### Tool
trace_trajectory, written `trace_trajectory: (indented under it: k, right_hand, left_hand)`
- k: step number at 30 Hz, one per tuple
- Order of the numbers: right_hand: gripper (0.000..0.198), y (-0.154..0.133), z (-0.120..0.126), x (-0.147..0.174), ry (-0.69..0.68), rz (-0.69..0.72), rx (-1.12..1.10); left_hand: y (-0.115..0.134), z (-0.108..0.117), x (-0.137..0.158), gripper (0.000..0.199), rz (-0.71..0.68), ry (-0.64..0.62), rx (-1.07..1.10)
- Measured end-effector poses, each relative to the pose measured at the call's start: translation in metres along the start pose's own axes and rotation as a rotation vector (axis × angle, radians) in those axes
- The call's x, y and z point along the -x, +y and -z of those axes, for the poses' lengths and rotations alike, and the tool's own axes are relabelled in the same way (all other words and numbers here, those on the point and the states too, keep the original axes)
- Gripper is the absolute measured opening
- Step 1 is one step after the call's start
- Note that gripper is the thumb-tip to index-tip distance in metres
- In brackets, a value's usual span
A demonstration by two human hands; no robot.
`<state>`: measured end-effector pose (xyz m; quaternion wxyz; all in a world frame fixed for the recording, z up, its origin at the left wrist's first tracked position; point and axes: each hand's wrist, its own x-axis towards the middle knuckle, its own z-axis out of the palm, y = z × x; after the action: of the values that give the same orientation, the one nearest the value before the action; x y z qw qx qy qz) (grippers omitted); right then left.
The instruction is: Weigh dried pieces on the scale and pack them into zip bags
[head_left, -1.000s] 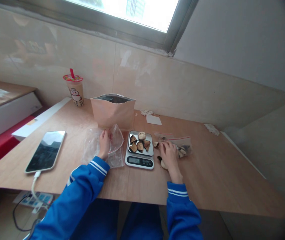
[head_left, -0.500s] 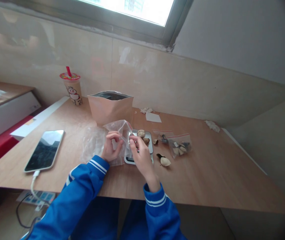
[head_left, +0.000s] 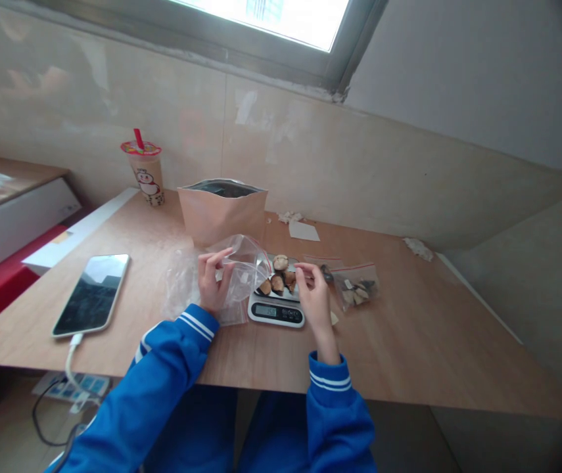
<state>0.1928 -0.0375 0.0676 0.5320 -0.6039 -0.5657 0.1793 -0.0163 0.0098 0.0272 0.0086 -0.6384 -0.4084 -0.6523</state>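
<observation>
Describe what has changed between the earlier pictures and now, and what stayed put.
The right hand moved leftward from the zip bags to the mouth of the clear bag, then drew back rightward to the right side of the scale. The clear bag, by the left hand, now overlaps the scale's left side in view. The phone, cup and tan pouch stayed put.

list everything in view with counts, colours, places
Flat wooden table: 1, brown, centre
Digital plastic scale: 1, white and black, centre
Curved shell-like pieces: 5+, brown and cream, mostly on scale
Thin plastic bags: uncounted, clear, left of scale
Filled zip bags: 2, clear, right of scale
Upright paper pouch: 1, tan, behind scale
Plastic drink cup: 1, tan, back left
Rectangular phone: 1, dark screen, left
Thin cable: 1, white, at phone
Small card: 1, white, rear
Crumpled scraps: 2 clumps, white, rear
Framed window: 1, grey frame, top
Left hand: 1, blue-sleeved, at thin bags
Right hand: 1, blue-sleeved, beside scale
</observation>
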Motion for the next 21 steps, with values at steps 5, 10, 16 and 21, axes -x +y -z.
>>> trace_trajectory:
  k: [5,10,16,21]
  right_hand:
    - [0.031,0.026,-0.018,0.004,0.164,0.038,0.260]
    - [0.033,0.036,-0.024,0.008,0.211,0.026,0.287]
    - [0.043,0.042,-0.027,0.009,0.186,0.027,0.328]
    - [0.072,0.051,-0.040,0.015,0.079,0.029,0.420]
  left_hand:
    - [-0.003,-0.002,0.002,0.027,0.003,-0.007,-0.034]
    - [-0.003,-0.002,-0.001,0.033,0.022,-0.011,0.044]
    - [-0.002,-0.002,-0.004,0.036,-0.013,0.012,0.092]
    - [-0.004,-0.005,-0.003,0.034,0.051,0.068,0.127]
